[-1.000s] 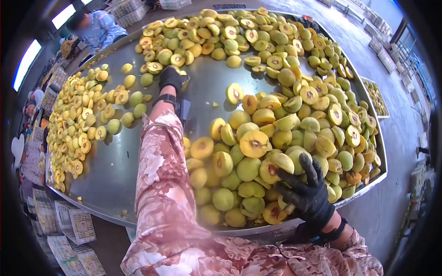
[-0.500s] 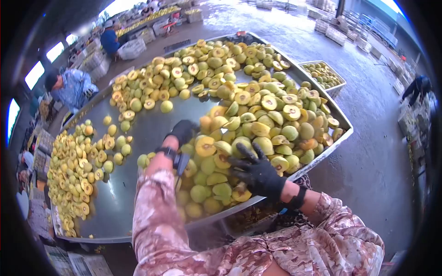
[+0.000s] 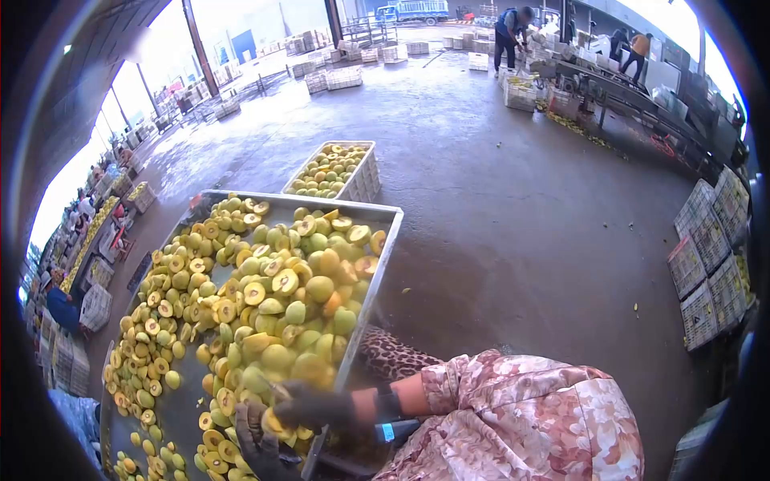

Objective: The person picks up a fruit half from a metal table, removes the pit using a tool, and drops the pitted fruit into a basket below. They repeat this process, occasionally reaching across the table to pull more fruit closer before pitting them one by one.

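Halved yellow-green fruits, apparently peaches (image 3: pixel 285 280), lie heaped in a large metal tray (image 3: pixel 388 240). Many show brown pits or hollows on their cut faces. At the tray's near corner, my right hand (image 3: pixel 317 405) in a dark glove has its fingers curled over a peach half (image 3: pixel 277 425); motion blurs the hand somewhat. My left hand (image 3: pixel 261 449), also gloved, lies beside that half against the heap, its fingers extended and apart. The left forearm is out of sight. A dark band circles my right wrist.
A white crate of fruit (image 3: pixel 367 178) stands beyond the tray's far edge. Stacked crates (image 3: pixel 710 256) line the right side. Wet concrete floor (image 3: pixel 497 232) extends past the tray. People work at a conveyor (image 3: pixel 618 88) at back right and along tables at far left.
The view has swung to the right, showing more floor and the conveyor. My hands have come together near the tray's edge; the right hand, spread before, is now curled around a peach half.
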### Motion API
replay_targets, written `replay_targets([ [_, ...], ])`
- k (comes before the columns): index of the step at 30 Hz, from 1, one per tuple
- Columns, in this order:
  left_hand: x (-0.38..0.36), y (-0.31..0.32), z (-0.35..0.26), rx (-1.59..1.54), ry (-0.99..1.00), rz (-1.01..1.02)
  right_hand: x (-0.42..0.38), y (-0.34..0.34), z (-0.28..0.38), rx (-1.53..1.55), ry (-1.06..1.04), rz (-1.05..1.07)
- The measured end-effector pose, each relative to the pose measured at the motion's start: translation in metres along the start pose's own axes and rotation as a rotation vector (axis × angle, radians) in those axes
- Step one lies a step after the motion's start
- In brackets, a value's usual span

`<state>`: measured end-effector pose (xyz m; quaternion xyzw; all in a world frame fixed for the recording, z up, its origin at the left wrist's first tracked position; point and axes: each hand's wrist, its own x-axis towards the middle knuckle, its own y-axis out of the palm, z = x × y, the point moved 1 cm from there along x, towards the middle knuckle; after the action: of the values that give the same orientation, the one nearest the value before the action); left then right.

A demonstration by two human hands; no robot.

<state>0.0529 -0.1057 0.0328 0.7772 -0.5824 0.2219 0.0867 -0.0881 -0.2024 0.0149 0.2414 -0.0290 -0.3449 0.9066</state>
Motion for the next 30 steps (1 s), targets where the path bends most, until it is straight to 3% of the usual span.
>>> replay_targets([
  [2, -0.02, 0.031, -0.021, -0.117, -0.225, 0.001, -0.009, -0.011, 0.003, 0.036, 0.053, 0.046],
  [3, -0.028, 0.041, -0.03, -0.169, -0.345, -0.006, -0.006, -0.021, -0.008, -0.096, -0.089, 0.03],
  [4, -0.029, 0.053, -0.022, -0.052, -0.171, 0.003, 0.002, -0.033, -0.032, -0.218, -0.223, 0.021],
  [6, -0.034, 0.066, -0.016, 0.166, 0.065, -0.031, 0.015, -0.047, -0.062, -0.131, -0.117, 0.064],
  [7, -0.036, 0.07, -0.024, 0.234, 0.079, -0.041, -0.006, -0.045, -0.031, -0.444, -0.115, -0.026],
  [8, -0.035, 0.067, -0.033, 0.285, 0.043, -0.054, -0.004, -0.064, -0.037, -0.832, -0.616, -0.018],
  [11, -0.039, 0.07, -0.041, 0.272, -0.212, -0.148, -0.045, -0.05, -0.016, -0.652, -0.364, -0.083],
  [13, -0.046, 0.064, -0.019, -0.034, -0.396, -0.275, -0.059, -0.038, -0.008, -0.608, -0.429, 0.035],
  [14, -0.051, 0.059, -0.005, -0.581, -0.562, -0.421, -0.064, -0.033, -0.006, -0.637, -0.436, 0.078],
  [17, -0.046, 0.07, -0.011, -0.654, -0.57, -0.452, -0.063, -0.036, -0.016, -0.754, -0.374, 0.006],
  [20, -0.045, 0.081, -0.023, -0.61, -0.536, -0.391, -0.051, -0.037, -0.006, -0.422, -0.269, -0.077],
  [25, -0.043, 0.079, -0.03, -0.523, -0.5, -0.402, -0.047, -0.037, 0.019, -0.168, -0.168, 0.022],
  [30, -0.055, 0.058, -0.021, -0.678, -0.438, -0.431, -0.062, -0.035, -0.012, -0.546, -0.328, 0.192],
])
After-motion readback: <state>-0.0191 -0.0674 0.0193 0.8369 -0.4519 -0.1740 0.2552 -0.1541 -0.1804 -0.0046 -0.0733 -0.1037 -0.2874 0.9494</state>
